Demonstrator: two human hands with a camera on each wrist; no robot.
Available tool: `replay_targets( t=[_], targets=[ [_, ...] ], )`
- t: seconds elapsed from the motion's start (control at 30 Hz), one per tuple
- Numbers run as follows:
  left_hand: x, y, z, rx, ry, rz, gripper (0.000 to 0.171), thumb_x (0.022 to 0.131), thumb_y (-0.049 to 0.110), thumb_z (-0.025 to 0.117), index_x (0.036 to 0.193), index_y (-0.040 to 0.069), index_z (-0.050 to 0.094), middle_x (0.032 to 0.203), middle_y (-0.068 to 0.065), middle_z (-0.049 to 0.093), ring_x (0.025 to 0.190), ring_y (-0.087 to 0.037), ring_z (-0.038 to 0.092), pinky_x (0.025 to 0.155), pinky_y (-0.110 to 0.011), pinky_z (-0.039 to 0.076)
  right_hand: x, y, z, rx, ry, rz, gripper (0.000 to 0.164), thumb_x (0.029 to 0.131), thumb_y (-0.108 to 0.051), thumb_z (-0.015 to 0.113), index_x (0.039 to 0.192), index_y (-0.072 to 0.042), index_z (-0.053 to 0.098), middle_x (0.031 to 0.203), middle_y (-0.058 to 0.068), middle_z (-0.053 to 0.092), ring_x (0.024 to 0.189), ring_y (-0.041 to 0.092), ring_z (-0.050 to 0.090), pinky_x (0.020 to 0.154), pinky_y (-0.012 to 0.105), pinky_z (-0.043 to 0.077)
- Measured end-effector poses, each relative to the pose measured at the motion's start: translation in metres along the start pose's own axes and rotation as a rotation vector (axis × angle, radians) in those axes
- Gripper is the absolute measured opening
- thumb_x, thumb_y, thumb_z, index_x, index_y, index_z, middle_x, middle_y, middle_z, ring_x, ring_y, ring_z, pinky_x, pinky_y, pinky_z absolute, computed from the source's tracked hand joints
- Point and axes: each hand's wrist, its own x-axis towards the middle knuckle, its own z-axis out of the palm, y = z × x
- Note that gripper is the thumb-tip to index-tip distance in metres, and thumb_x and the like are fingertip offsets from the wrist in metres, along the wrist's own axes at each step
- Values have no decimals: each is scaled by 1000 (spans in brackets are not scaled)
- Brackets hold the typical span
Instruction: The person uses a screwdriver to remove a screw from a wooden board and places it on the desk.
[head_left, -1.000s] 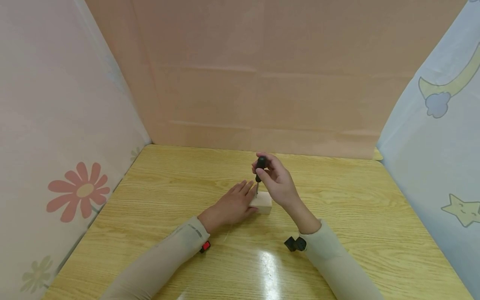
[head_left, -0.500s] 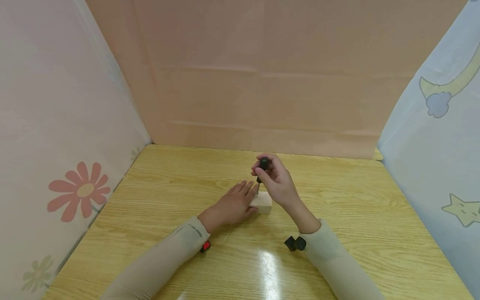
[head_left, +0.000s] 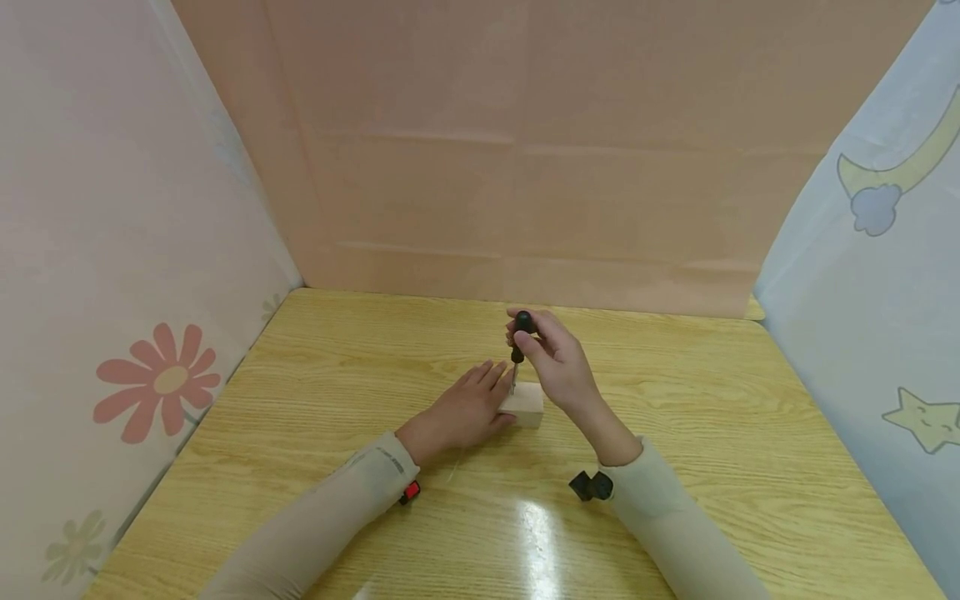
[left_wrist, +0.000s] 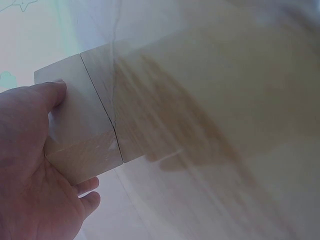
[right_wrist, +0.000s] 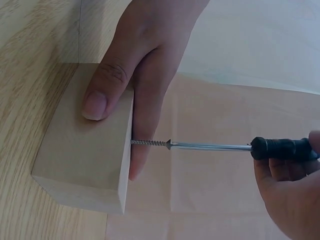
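Note:
A pale wooden block (head_left: pixel 531 402) lies on the table, with my left hand (head_left: pixel 463 415) gripping its left part, thumb along the near side and fingers over the top. In the left wrist view, the thumb lies on one face of the block (left_wrist: pixel 82 117) and fingertips show past its edge. My right hand (head_left: pixel 567 372) holds a screwdriver (head_left: pixel 522 323) by its dark handle, shaft pointing down. The right wrist view shows its tip meeting the head of a threaded screw (right_wrist: pixel 150 143), which stands partly out of the block's upper face, beside a left finger.
The wood-grain table (head_left: pixel 675 400) spreads around both hands. An orange-brown sheet (head_left: pixel 517 183) hangs behind it. Patterned cloths stand at left (head_left: pixel 150 208) and right (head_left: pixel 885 292). A small black device (head_left: pixel 591 486) sits at the right cuff, and a red-and-black one (head_left: pixel 410 492) at the left.
The screwdriver handle tipped slightly right and then came back more upright, as my right fingers shifted on it. My left hand and the block stay in place.

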Motion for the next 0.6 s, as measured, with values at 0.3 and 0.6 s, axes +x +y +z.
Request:
replay_targets(
  t=[0.3, 0.6],
  targets=[
    [-1, 0, -2, -17, -1, 4, 78, 105, 53, 46, 163, 9, 18, 166, -15, 25, 154, -36, 21, 125, -45, 17, 1, 2, 1, 64, -9, -16, 41, 106, -3, 50, 144, 5, 39, 119, 27, 60, 109, 24, 66, 96, 23, 53],
    [-1, 1, 0, -32, 0, -5, 78, 104, 53, 47, 163, 10, 18, 166, -14, 25, 154, -34, 20, 126, -45, 17, -2, 1, 2, 69, 12, 18, 32, 104, -5, 54, 132, 9, 44, 122, 25, 63, 110, 13, 66, 96, 28, 54]
  ],
)
